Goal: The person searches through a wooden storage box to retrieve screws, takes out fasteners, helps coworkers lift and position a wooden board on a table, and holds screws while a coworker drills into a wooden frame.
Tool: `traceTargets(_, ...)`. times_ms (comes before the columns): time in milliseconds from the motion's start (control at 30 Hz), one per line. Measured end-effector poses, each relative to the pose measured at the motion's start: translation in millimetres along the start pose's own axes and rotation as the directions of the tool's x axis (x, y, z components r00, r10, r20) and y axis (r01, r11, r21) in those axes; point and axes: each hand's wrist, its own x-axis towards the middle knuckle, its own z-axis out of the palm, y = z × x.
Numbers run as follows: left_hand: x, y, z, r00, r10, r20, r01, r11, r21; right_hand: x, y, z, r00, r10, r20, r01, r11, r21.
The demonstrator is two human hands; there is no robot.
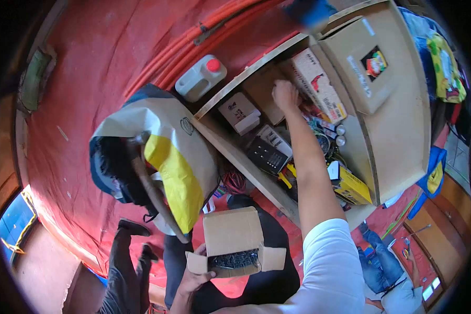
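Observation:
My left hand [193, 280] grips the lower left corner of a small open cardboard box [233, 230], held in front of my legs. Its flaps stand apart, and a heap of dark screws or nails [234, 259] shows inside. My right arm stretches over a wooden bin [235, 90]. At its far end my right hand [286, 96] is curled closed, beside a brown cardboard piece [261, 89] and a long printed carton [319, 83]. Whatever its fingers hold, if anything, is hidden.
The bin also holds a white box [239, 112], a black case [268, 155] and a yellow box [352, 186]. Left of it are a bulky bag [178, 178], a jug [200, 78] and orange tubing [178, 57]. Two other people [123, 267] [384, 267] are nearby.

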Motion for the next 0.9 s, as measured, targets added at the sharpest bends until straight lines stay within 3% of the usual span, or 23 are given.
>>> traceTargets(100, 15.0, -1.8, -0.2, 0.999, -0.030, -0.026, 0.030, 0.999, 0.020, 34.4, 17.6, 73.8, 0.945, -0.103, -0.311, 0.044, 0.981, -0.191)
traceTargets(200, 23.9, 3.8, 2.8, 0.997, -0.063, -0.053, 0.065, 0.998, 0.028, 78.8, 37.3, 121.7, 0.989, -0.106, -0.106, 0.090, 0.985, -0.149)
traceTargets(267, 27.4, 6.0, 0.1, 0.996, -0.065, -0.057, 0.068, 0.996, 0.060, 57.8, 3.9, 93.3, 0.940, -0.012, -0.342, 0.071, 0.985, 0.158)
traceTargets(333, 32.7, 11.7, 8.7, 0.994, -0.066, -0.088, 0.073, 0.995, 0.071, 45.7, -9.5, 67.6, 0.940, 0.061, -0.335, 0.039, 0.958, 0.284)
traceTargets(433, 41.7, 18.4, 16.3, 0.993, -0.096, -0.075, 0.103, 0.990, 0.097, 29.8, 2.6, 46.1, 0.996, 0.085, 0.025, -0.089, 0.978, 0.188)
traceTargets(500, 50.2, 23.7, 28.0, 0.996, -0.023, -0.087, 0.038, 0.984, 0.172, 18.8, 11.9, 30.6, 0.958, 0.112, 0.265, -0.145, 0.984, 0.108)
traceTargets(533, 56.6, 31.5, 37.9, 0.996, -0.016, -0.092, 0.034, 0.979, 0.202, 6.3, 31.1, 40.3, 0.996, 0.049, 0.073, -0.074, 0.914, 0.398)
traceTargets(567, 64.6, 37.5, 47.9, 0.998, 0.001, -0.070, 0.013, 0.980, 0.200, -15.4, 47.8, 15.9, 0.968, -0.009, 0.251, -0.192, 0.618, 0.762)
traceTargets(600, 75.6, 44.2, 56.0, 0.999, 0.000, -0.033, 0.006, 0.982, 0.187, -48.6, 61.0, -13.1, 0.919, -0.147, 0.365, -0.337, 0.185, 0.923)
traceTargets(633, 84.8, 50.4, 63.6, 1.000, 0.000, 0.005, -0.001, 0.984, 0.176, -79.4, 73.6, -25.0, 0.940, -0.168, 0.296, -0.297, 0.024, 0.955)
traceTargets(667, 88.8, 55.2, 71.3, 0.996, -0.046, -0.081, 0.061, 0.979, 0.197, -110.9, 90.1, -41.3, 0.944, -0.233, 0.233, -0.270, -0.142, 0.952)
traceTargets(700, 99.4, 57.6, 75.8, 0.993, -0.055, -0.108, 0.077, 0.974, 0.213, -144.3, 105.3, -61.5, 0.928, -0.251, 0.277, -0.356, -0.369, 0.858)
traceTargets(733, 114.3, 59.5, 79.6, 0.991, -0.050, -0.124, 0.078, 0.970, 0.232, -175.0, 120.1, -73.7, 0.932, -0.183, 0.312, -0.357, -0.328, 0.875)
traceTargets(900, 220.1, 83.1, 110.3, 0.987, 0.139, -0.076, -0.100, 0.919, 0.381, -282.8, 137.2, -101.7, 0.928, 0.203, 0.313, -0.169, -0.520, 0.837)
